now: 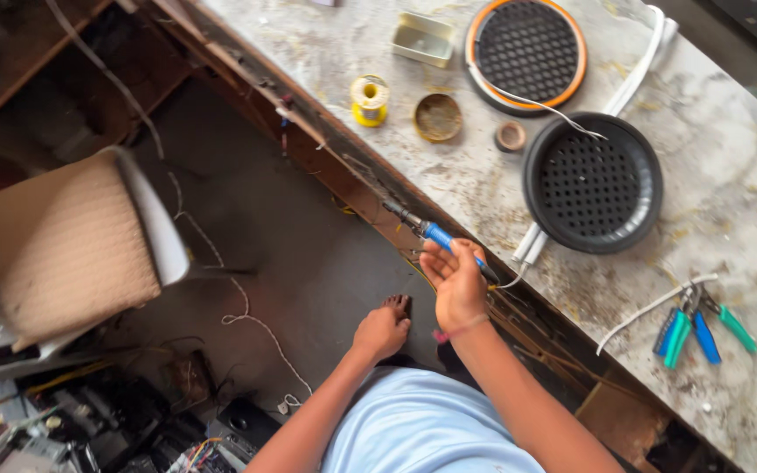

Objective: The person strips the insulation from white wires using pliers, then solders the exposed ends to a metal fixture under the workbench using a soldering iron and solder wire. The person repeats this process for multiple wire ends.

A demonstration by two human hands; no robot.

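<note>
Nearest the camera, the left hand [381, 331] hangs low over the floor beside a bare foot [395, 304], fingers curled inward around nothing visible; whether it is fully closed cannot be told. Just above it, the right hand [457, 282] is clamped on the blue handle of a soldering iron [435, 235]; the iron is held in the air at the near edge of the tabletop [746, 175], its dark metal tip pointing away from the edge toward the floor side, touching nothing. A thin pale lead [512, 280] trails from the handle end below the hand.

Judged from this posture, the step in hand is bringing the iron to the work; the next move calls for turning the tip toward a joint and steadying the part with the free hand.

Further along the tabletop, a black perforated speaker grille [590, 182] lies just beyond the right hand, with a white cable [529, 245] beside it; well to the right lie pliers with blue and green grips [701, 331]. Beyond these stand a yellow solder spool [369, 99], a small round tin [437, 116], a second grille with an orange rim [526, 52] and a small rectangular tray [421, 38]. To the far left stands a chair [63, 245] with a tan cushion.
</note>
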